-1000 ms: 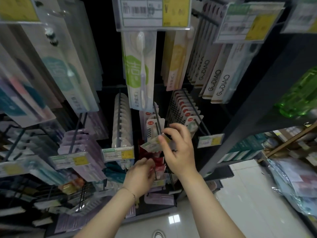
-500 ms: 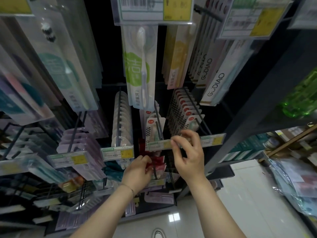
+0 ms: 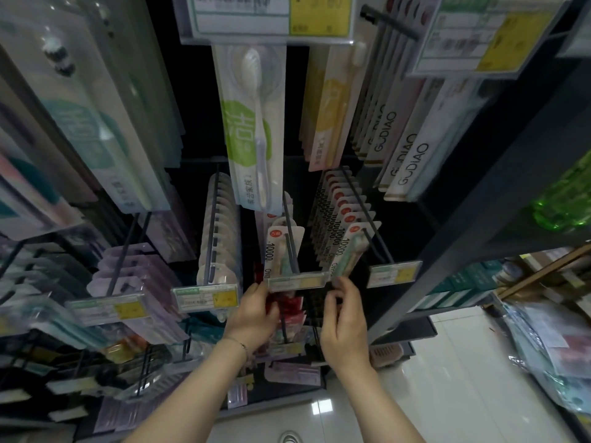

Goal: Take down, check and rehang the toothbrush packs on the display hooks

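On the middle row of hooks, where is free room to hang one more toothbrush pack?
The centre hook has room: few packs hang on it, and bare rod shows behind its price tag. The white packs on its left and the 10000 packs on its right fill their hooks nearly to the tags.

Reaches up with both bare forearms, curls the left hand [image 3: 252,311] (bracelet [image 3: 243,346] at its wrist), pinches a price label [image 3: 297,280] by its end with the right hand [image 3: 345,321].

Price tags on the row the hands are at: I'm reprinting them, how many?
4: tag far left; tag next; tag between left hand and right hand; tag rightmost. Others may be hidden.
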Demonstrator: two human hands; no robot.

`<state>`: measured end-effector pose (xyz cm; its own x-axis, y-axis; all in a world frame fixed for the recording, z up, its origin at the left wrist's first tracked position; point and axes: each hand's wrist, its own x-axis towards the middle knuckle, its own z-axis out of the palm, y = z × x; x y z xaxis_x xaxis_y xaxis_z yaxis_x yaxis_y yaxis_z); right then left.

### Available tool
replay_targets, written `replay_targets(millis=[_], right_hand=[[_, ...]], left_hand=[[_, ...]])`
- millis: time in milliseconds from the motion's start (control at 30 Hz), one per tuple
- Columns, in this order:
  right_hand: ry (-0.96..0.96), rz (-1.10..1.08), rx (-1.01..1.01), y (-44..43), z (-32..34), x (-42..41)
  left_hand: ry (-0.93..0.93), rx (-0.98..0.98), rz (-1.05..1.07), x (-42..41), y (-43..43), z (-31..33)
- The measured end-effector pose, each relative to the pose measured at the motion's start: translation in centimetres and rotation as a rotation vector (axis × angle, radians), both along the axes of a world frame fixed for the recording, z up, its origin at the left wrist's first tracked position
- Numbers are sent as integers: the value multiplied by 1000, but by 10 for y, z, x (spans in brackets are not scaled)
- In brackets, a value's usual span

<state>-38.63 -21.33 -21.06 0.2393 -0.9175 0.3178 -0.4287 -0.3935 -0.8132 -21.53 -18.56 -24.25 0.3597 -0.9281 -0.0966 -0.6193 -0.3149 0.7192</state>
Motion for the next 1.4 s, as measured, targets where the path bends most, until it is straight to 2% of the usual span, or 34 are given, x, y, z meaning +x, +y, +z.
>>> replay_targets(millis=[200, 367, 467, 567, 833, 1067, 1200, 1400], right_hand=[[322, 101, 81, -31, -13, 22], [368, 176, 203, -60, -3, 46], [327, 180, 297, -70, -2, 55], [200, 190, 363, -71, -3, 57], [97, 195, 370, -79, -19, 58], [-14, 174, 504, -73, -11, 56], [-10, 184, 498, -70, -7, 54], [-23, 191, 430, -49, -7, 39]], left_hand=[[7, -78, 42, 2, -14, -3], [83, -106, 102, 1, -26, 0], [112, -100, 127, 2, -34, 4], [133, -104, 129, 2, -38, 8], [197, -153, 167, 5, -36, 10], [378, -180, 189, -2, -29, 19], [356, -149, 210, -5, -28, 22], [192, -87, 183, -15, -14, 32]])
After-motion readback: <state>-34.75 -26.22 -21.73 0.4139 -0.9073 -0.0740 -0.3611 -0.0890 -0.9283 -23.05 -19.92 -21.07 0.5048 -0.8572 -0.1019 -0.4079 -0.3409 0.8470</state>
